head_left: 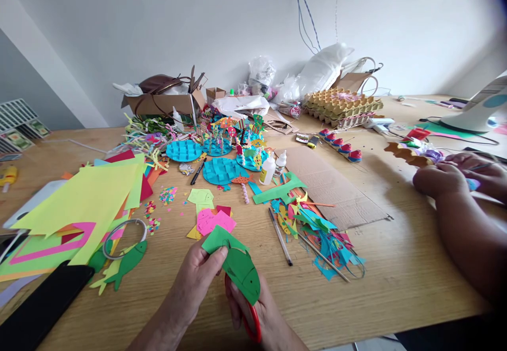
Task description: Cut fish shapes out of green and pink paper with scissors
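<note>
My left hand pinches a piece of green paper with a fish drawn on it, its outline partly cut. In my right hand is a pair of scissors with red handles; the blades are hidden behind the paper. Just beyond lie a pink paper with a drawn fish and a pale green one. To the left, a finished green paper fish rests beside a roll of tape.
Coloured paper sheets and a black object lie at left. Paper scraps, a pen, glue bottles and cardboard spread rightward. Blue discs stand behind. Another person's hands hold an egg-carton strip.
</note>
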`<state>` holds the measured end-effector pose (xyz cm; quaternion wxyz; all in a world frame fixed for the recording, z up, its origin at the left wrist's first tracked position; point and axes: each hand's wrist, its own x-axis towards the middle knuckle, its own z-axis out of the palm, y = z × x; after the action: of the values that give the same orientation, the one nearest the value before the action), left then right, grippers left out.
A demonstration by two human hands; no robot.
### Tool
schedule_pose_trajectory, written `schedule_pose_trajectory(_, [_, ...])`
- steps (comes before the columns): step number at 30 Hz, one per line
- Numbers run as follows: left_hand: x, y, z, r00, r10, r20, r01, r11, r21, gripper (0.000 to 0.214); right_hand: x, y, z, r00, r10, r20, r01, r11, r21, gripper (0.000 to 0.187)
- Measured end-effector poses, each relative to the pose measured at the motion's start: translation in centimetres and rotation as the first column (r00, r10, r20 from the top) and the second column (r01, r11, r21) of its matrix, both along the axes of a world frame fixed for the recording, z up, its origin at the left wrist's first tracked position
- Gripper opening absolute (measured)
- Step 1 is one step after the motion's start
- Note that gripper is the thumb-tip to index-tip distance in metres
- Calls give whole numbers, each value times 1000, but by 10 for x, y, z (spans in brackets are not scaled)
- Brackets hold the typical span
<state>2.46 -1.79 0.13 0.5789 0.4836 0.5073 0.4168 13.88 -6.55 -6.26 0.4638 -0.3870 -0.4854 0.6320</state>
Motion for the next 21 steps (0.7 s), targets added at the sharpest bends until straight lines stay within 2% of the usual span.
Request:
schedule_pose_trajectory(8, [-1, 0, 1, 999, -21, 26, 21, 1000, 18, 18, 2, -2, -12, 1000, -12, -25, 12, 1000, 20, 35])
schedule_pose_trajectory(16, [-4, 1, -9, 999, -29, 25, 28, 999, 23, 23, 3, -4, -13, 1000, -12, -14, 12, 1000, 10, 38])
schedule_pose_trajectory(21, [-3, 1, -9, 999, -17, 42, 16, 1000, 18, 22, 1, -3, -17, 999, -17, -33, 18, 1000, 26, 39])
